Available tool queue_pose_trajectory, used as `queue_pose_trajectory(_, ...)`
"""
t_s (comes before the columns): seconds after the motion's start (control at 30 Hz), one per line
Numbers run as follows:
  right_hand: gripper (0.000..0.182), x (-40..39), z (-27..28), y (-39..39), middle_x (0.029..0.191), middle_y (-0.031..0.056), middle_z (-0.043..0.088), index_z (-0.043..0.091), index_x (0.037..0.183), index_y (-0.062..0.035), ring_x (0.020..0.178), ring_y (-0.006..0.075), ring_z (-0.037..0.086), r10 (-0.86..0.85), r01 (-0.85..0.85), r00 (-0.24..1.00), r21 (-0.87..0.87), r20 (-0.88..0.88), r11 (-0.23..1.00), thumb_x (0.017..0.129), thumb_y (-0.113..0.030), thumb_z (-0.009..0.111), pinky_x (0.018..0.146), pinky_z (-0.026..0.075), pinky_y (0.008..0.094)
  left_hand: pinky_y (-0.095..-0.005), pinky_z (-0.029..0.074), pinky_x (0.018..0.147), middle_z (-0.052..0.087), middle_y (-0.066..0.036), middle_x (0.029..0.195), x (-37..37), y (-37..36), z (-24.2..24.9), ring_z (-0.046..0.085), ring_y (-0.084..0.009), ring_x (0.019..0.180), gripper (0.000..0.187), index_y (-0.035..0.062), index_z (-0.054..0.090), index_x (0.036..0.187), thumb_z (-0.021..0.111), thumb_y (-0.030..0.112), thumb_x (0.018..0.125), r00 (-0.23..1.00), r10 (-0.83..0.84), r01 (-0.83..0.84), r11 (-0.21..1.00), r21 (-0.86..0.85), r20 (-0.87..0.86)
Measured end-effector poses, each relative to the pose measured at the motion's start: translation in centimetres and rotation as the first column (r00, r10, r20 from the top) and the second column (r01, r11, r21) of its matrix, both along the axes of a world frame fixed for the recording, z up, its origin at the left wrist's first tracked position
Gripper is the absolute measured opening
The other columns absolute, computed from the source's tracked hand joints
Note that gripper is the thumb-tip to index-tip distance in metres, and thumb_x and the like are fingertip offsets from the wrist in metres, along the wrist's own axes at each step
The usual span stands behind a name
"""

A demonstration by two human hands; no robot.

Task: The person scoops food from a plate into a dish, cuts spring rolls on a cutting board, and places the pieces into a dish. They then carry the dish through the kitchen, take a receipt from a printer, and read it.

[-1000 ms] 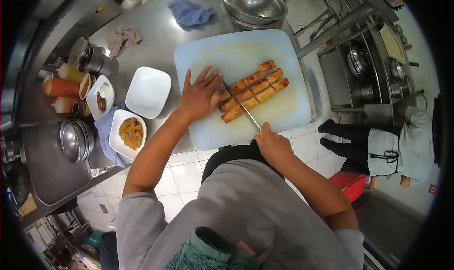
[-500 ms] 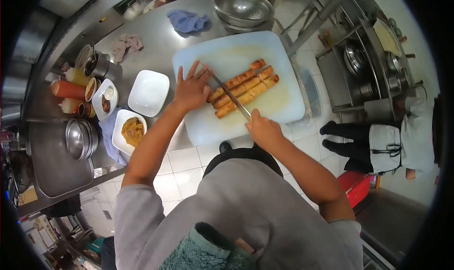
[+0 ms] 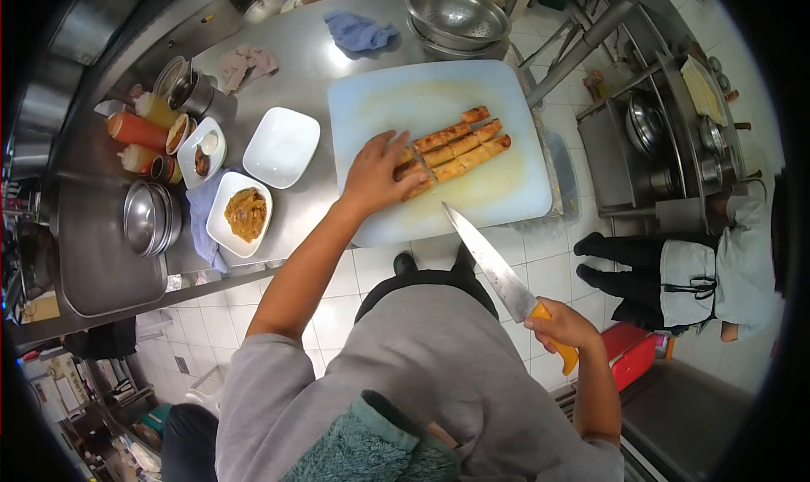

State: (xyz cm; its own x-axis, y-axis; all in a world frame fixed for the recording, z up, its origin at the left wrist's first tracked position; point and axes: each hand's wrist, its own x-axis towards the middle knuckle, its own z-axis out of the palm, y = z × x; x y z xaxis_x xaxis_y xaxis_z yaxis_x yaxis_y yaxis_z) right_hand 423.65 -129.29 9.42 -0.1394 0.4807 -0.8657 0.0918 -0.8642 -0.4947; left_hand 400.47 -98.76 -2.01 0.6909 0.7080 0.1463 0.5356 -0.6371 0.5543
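Observation:
Three long, browned fried spring rolls [image 3: 469,158] lie side by side on a pale cutting board [image 3: 506,199], with cuts across them. My left hand [image 3: 377,176] is over their left end, fingers and thumb curled around the cut spring roll pieces [image 3: 413,193], which it partly hides. Away from the board's near edge, my right hand [image 3: 564,327] grips the yellow handle of a kitchen knife [image 3: 494,262]. The blade points up and left, its tip close to the board's near edge and apart from the rolls.
Left of the board are an empty white bowl [image 3: 283,148], a bowl of brownish food [image 3: 246,216], sauce bottles [image 3: 135,129] and stacked metal bowls [image 3: 150,219]. Behind it lie a blue cloth [image 3: 359,31] and colanders [image 3: 457,16]. Another person [image 3: 675,271] stands at right.
The knife has left the rolls; my right hand has drawn it back toward my right side. My left hand has moved onto the rolls' left end and closed around the cut pieces.

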Motion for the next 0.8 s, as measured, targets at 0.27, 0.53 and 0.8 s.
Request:
queue_pose_trajectory(0.27, 0.026, -4.0, -5.2, 5.9, 0.057, 0.0026, 0.048, 0.046, 0.095, -0.0024, 0.039, 0.0111, 0.046, -0.032, 0.046, 0.992, 0.112, -0.124, 0.993, 0.088, -0.026, 0.054, 0.038, 0.038, 0.0244, -0.0430, 0.034, 0.098, 0.045, -0.023, 0.124, 0.9, -2.2, -2.0, 0.041, -0.0367, 0.116, 0.069, 0.0055, 0.046, 0.127, 0.065, 0.044, 0.073, 0.999, -0.005, 0.002, 0.995, 0.098, 0.031)
queue_pose_trajectory(0.53, 0.026, -9.6, -3.0, 16.8, 0.054, 0.0029, 0.046, 0.045, 0.094, -0.0034, 0.037, 0.0115, 0.043, 0.180, -0.159, 0.983, 0.336, -0.033, 0.928, 0.088, -0.028, 0.053, 0.035, 0.037, 0.0260, -0.0420, 0.040, 0.092, 0.046, -0.022, 0.122, -5.6, 1.8, 0.7, 0.045, -0.0355, 0.112, 0.064, 0.0056, 0.045, 0.128, 0.061, 0.043, 0.079, 0.935, 0.338, -0.352, 0.915, 0.198, 0.105)
queue_pose_trajectory(0.8, 0.028, -9.2, -2.2, 19.7, 0.055, 0.0031, 0.047, 0.046, 0.093, -0.0022, 0.037, 0.0118, 0.044, 0.116, -0.122, 0.993, 0.318, 0.038, 0.940, 0.088, -0.029, 0.052, 0.035, 0.037, 0.0261, -0.0461, 0.040, 0.092, 0.038, -0.024, 0.129, -9.7, 10.5, -6.2, 0.041, -0.0400, 0.114, 0.059, 0.0076, 0.041, 0.130, 0.053, 0.043, 0.085, 0.750, 0.641, -0.620, 0.767, 0.166, -0.160)
